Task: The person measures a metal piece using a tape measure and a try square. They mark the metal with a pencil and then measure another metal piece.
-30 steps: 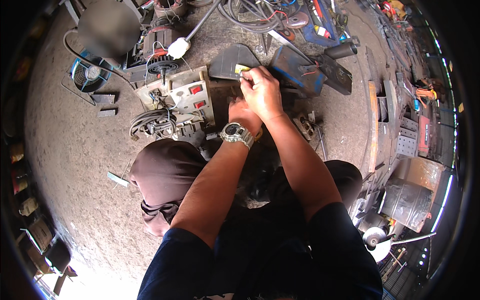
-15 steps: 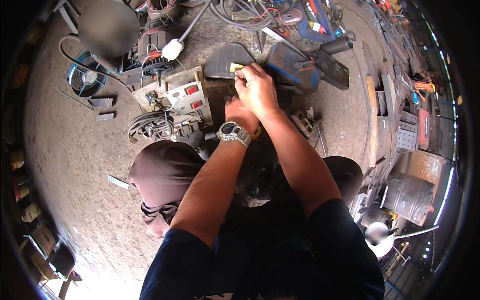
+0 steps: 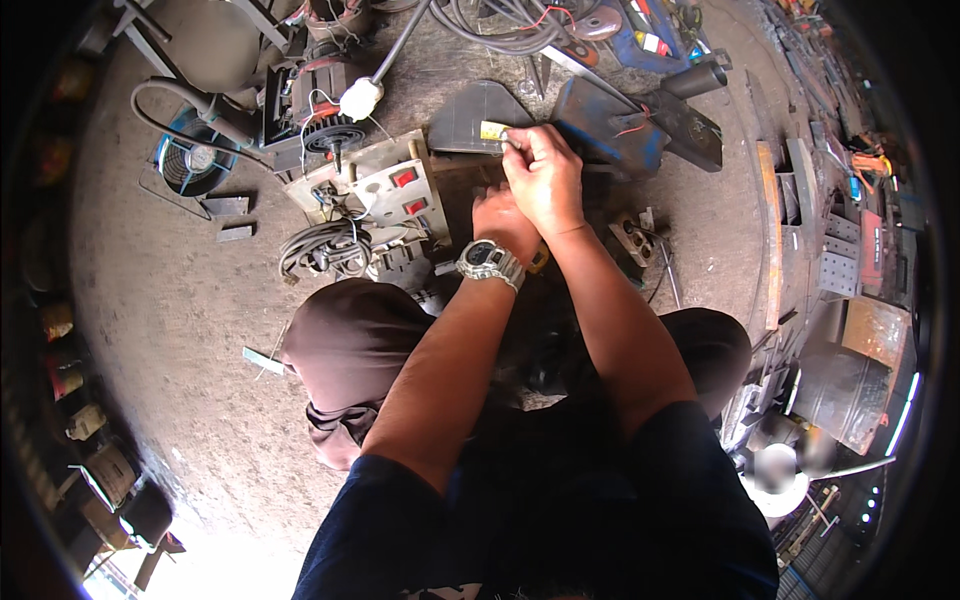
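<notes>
My right hand (image 3: pixel 548 178) is closed, thumb and forefinger pinched at the near edge of a dark metal plate (image 3: pixel 475 108) with a rounded far side. A small yellow strip (image 3: pixel 493 131) with marks shows right at those fingertips, over the plate. Whatever the pinch holds is too small to make out. My left hand (image 3: pixel 503 214), with a clear-banded watch (image 3: pixel 490 260) on its wrist, lies just below and partly under the right. Its fingers look curled; most of them and anything inside are hidden. Below the wrists peeks a bit of something yellow (image 3: pixel 540 258).
Left of my hands stands a box with two red switches (image 3: pixel 404 178) and coiled cable (image 3: pixel 325 250). A blue-and-black metal block (image 3: pixel 608 130) sits to the right, a motor-like machine (image 3: pixel 325 100) at far left. Cables (image 3: pixel 490 30) and a blue tool tray (image 3: pixel 650 40) lie beyond.
The whole view has shifted, so everything appears farther right in the picture. Both hands keep nearly the same place against the plate, the right one still pinched by the yellow strip.
</notes>
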A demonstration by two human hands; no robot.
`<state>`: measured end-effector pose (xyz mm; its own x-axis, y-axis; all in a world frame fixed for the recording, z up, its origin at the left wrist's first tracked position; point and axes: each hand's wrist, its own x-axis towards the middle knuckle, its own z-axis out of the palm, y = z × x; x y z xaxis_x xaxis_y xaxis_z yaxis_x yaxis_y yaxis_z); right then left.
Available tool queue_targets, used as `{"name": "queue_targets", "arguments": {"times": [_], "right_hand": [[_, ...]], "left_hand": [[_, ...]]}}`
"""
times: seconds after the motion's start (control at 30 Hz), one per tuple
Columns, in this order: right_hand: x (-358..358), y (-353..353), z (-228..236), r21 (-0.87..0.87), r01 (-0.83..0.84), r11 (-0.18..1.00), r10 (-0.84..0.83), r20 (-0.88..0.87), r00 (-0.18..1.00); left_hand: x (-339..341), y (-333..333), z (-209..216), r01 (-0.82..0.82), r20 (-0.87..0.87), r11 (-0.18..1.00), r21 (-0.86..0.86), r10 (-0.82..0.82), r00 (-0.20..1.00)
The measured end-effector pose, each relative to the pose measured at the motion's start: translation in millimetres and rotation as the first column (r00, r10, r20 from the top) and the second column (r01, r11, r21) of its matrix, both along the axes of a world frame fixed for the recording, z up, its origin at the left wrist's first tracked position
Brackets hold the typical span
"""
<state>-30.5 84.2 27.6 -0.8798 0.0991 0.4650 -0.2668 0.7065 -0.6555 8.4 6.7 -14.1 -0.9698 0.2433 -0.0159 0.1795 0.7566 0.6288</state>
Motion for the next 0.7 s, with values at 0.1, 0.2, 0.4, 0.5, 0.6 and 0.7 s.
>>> {"name": "queue_targets", "arguments": {"times": [0.1,0.2,0.4,0.5,0.6,0.7], "right_hand": [[0.0,-0.4,2.7,-0.043,-0.015,0.999,0.017,0.043,0.999],[-0.1,-0.2,3.5,0.000,-0.025,1.000,0.025,0.021,0.999],[-0.4,-1.9,6.3,-0.003,-0.053,0.999,0.054,0.028,0.998],[-2.4,-1.0,5.1,-0.024,-0.057,0.998,0.058,0.039,0.998],[-2.0,1.3,1.2,-0.023,-0.040,0.999,0.041,0.044,0.998],[-1.0,0.6,2.3,-0.009,-0.038,0.999,0.039,0.060,0.997]], "left_hand": [[0.1,0.5,-0.8,0.000,-0.006,0.999,-0.047,-0.001,1.000],[-0.7,-0.3,0.8,0.019,0.015,0.998,-0.065,-0.018,1.000],[-1.6,-1.0,-7.3,-0.003,-0.089,0.999,-0.049,-0.002,0.996],[-3.1,-1.5,2.6,0.016,0.011,0.997,-0.079,-0.015,1.000],[-6.0,-3.2,11.0,0.073,0.157,0.993,-0.092,-0.058,0.986],[-3.8,-2.2,6.9,0.039,0.082,0.996,-0.076,-0.033,0.996]]}}
